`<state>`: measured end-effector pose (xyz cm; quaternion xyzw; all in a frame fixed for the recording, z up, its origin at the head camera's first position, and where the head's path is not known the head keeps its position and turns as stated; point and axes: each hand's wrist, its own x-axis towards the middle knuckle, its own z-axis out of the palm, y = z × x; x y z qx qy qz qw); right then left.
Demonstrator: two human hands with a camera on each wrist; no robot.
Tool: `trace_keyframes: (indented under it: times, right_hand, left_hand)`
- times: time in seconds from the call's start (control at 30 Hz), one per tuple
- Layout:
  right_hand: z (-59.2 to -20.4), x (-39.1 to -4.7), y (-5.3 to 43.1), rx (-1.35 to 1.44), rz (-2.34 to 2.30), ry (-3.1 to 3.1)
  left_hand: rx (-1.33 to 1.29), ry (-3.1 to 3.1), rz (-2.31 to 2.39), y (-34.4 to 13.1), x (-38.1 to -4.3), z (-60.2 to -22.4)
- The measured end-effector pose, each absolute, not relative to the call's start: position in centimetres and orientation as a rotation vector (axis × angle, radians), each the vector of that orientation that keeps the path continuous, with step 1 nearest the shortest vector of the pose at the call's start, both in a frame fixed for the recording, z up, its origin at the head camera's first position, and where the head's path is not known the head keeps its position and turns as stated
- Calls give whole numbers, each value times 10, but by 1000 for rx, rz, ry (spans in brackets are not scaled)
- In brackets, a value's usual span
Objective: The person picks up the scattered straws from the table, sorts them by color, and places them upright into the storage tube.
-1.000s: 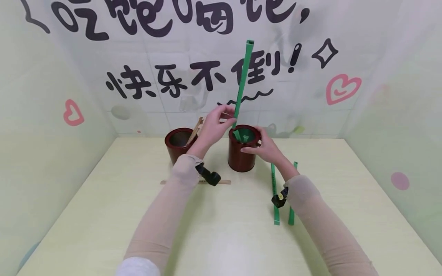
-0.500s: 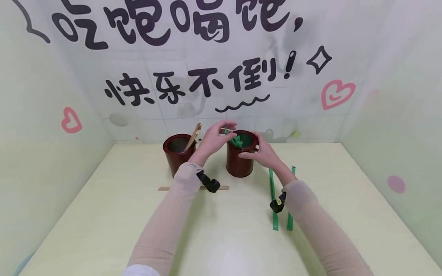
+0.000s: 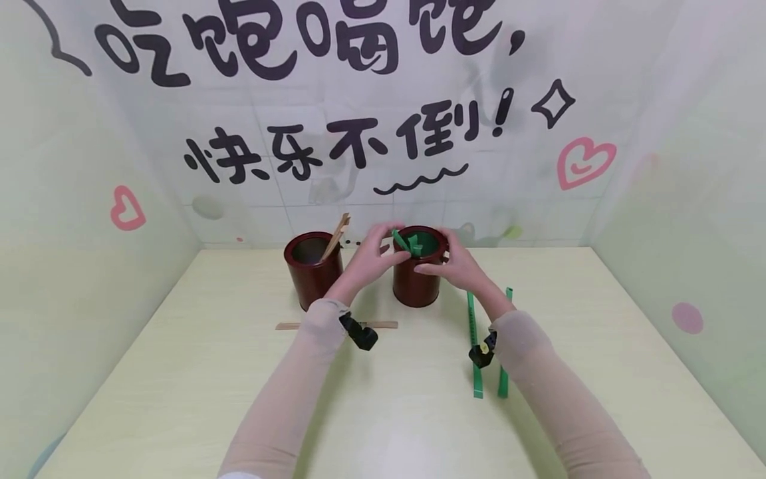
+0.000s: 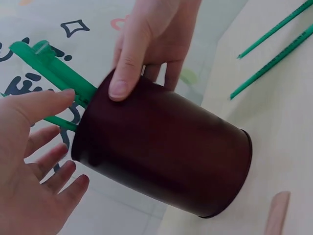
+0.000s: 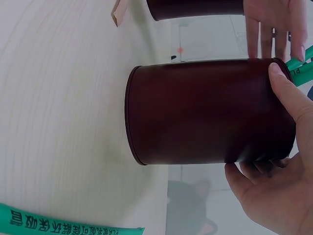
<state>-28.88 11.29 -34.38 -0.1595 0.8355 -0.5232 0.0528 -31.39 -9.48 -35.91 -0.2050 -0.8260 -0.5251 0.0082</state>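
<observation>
My right hand (image 3: 462, 266) grips the upper part of a dark red cylindrical holder (image 3: 415, 286), its thumb on the near side in the right wrist view. Several green-wrapped straws (image 4: 58, 68) stand in this holder, their ends poking above the rim. My left hand (image 4: 29, 147) is beside the rim, fingers loosely spread and thumb right at the straws, gripping nothing. In the head view, a second dark red holder (image 3: 317, 283) stands to the left, partly behind the left wrist, with thin brown wrapped sticks (image 3: 336, 238) leaning in it.
Two green-wrapped straws, one at the left (image 3: 471, 313) and one at the right (image 3: 503, 384), lie on the table by the right forearm. A brown wrapped stick (image 3: 383, 324) lies crosswise in front of the holders, partly under the left forearm. A printed wall backdrop (image 3: 251, 213) stands behind.
The green straw that my left hand held upright above the right holder has gone down into it. The left hand has let go and lowered beside the rim. The right hand keeps its grip.
</observation>
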Motion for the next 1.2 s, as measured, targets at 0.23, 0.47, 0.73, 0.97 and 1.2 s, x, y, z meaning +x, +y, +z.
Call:
trace_keyframes:
  times: [0.23, 0.47, 0.73, 0.97, 1.2]
  right_hand:
    - [-346, -292, 115, -516, -1566, 2539]
    - [-374, -316, 122, -527, -1576, 2522]
    - [-372, -316, 130, -615, -1490, 2509]
    - [-369, -319, 147, -674, -1427, 2430]
    - [-368, -314, 183, -541, -1213, 2545]
  left_hand:
    - [-559, -2640, -1692, -89, -314, -378]
    - [-539, -2649, -1797, -89, -313, -385]
    - [-532, -2616, -1867, -81, -312, -389]
    - [-490, -2589, -1864, -72, -309, -392]
    - [-466, -2607, -1837, -67, -310, -392]
